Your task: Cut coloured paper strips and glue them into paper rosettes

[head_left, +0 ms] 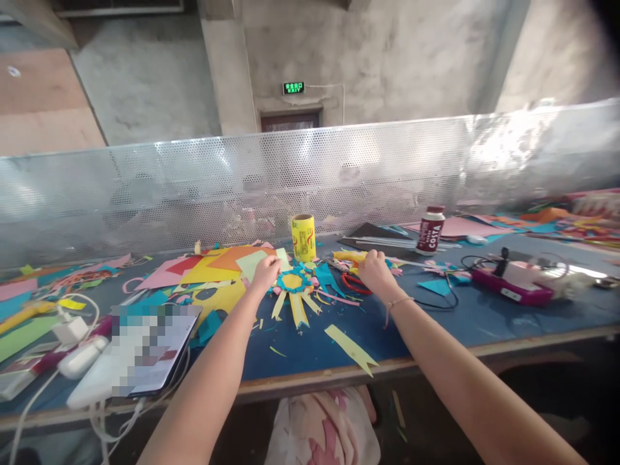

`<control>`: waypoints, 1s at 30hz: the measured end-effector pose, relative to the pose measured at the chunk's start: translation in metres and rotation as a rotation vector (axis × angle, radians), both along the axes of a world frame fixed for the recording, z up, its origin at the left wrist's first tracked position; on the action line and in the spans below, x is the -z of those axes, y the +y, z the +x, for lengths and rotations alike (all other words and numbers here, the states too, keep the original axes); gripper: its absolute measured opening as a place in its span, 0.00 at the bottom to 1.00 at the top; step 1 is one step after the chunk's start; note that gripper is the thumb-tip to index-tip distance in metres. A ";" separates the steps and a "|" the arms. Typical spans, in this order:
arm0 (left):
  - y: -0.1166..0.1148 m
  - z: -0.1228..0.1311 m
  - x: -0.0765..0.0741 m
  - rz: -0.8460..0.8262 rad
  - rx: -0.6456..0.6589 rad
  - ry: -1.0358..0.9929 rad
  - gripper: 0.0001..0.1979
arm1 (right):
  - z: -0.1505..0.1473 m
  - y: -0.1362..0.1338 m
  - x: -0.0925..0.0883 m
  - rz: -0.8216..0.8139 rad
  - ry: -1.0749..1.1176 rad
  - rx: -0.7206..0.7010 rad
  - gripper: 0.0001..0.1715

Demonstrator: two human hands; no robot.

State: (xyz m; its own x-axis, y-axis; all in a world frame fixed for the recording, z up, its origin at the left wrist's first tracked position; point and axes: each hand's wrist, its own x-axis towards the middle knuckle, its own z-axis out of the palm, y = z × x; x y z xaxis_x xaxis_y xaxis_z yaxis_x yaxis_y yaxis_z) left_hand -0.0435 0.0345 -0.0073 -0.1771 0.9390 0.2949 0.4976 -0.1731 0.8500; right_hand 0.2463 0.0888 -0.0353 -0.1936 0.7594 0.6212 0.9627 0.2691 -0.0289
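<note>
A paper sun (294, 287) with a yellow centre, a blue ring and yellow rays lies on the blue table top (436, 316). My left hand (266, 272) presses on its left edge, fingers curled down onto the paper. My right hand (374, 266) is closed round the end of a yellow glue gun (347, 256) just right of the sun. Red-handled scissors (353, 284) lie under that hand.
A yellow tape roll (303, 237) stands behind the sun. A Costa bottle (430, 229) is at the back right, a pink device with cables (513, 284) on the right. Coloured paper sheets (213, 265) and scraps lie left; a tablet (150, 352) and chargers front left. A perforated metal screen (310, 174) backs the table.
</note>
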 end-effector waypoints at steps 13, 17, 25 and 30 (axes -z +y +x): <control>-0.026 0.016 -0.023 0.274 0.074 0.194 0.13 | -0.114 -0.043 -0.087 -0.509 0.799 -0.868 0.20; -0.029 0.018 -0.024 0.283 0.079 0.230 0.14 | -0.127 -0.035 -0.073 -0.461 0.971 -0.739 0.23; -0.038 0.028 -0.030 0.272 -0.044 0.336 0.11 | -0.118 -0.031 -0.051 -0.643 1.176 -0.921 0.24; -0.063 0.036 -0.069 -0.041 0.233 0.035 0.21 | -0.113 -0.026 -0.050 -0.440 1.126 -0.775 0.27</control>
State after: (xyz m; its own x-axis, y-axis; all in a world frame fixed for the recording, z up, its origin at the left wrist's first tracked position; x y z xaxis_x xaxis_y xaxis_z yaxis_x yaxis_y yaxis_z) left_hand -0.0076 -0.0283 0.0620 0.0549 0.9647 0.2577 0.4773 -0.2520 0.8418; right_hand 0.1333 0.0624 0.0146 -0.2122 0.8592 0.4656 -0.0101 0.4745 -0.8802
